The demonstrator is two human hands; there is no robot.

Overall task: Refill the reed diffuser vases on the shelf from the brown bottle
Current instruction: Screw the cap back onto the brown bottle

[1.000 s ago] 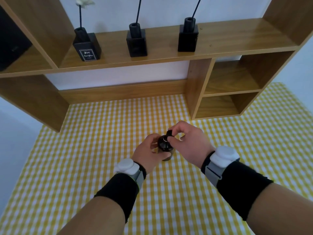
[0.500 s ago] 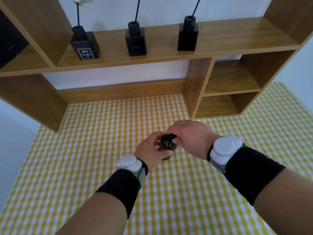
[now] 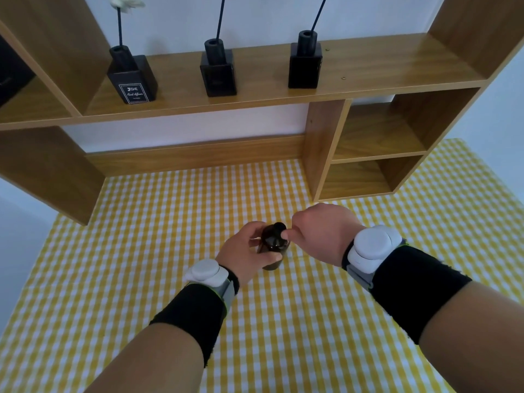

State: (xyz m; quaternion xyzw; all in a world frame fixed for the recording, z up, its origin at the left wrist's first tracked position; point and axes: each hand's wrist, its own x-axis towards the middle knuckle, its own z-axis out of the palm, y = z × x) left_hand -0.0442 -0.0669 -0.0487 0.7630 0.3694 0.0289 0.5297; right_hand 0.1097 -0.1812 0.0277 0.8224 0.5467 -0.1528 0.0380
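Note:
A small brown bottle (image 3: 272, 245) stands on the yellow checked tablecloth (image 3: 170, 222). My left hand (image 3: 245, 255) grips its body from the left. My right hand (image 3: 317, 232) pinches its black cap (image 3: 277, 229) from the right, the wrist turned over. On the wooden shelf (image 3: 368, 66) above stand three black square diffuser vases: a labelled left vase (image 3: 133, 78) with a white flower reed, a middle vase (image 3: 217, 70) and a right vase (image 3: 305, 62), each with one dark reed.
The shelf unit has open cubbies (image 3: 368, 154) at the right and a dark box (image 3: 11, 72) in the left compartment. A wooden back rail (image 3: 192, 157) runs under the shelf. White wall shows behind.
My right hand has rolled over at the wrist while staying on the cap, as in a twist. The bottle and my left hand have stayed in place.

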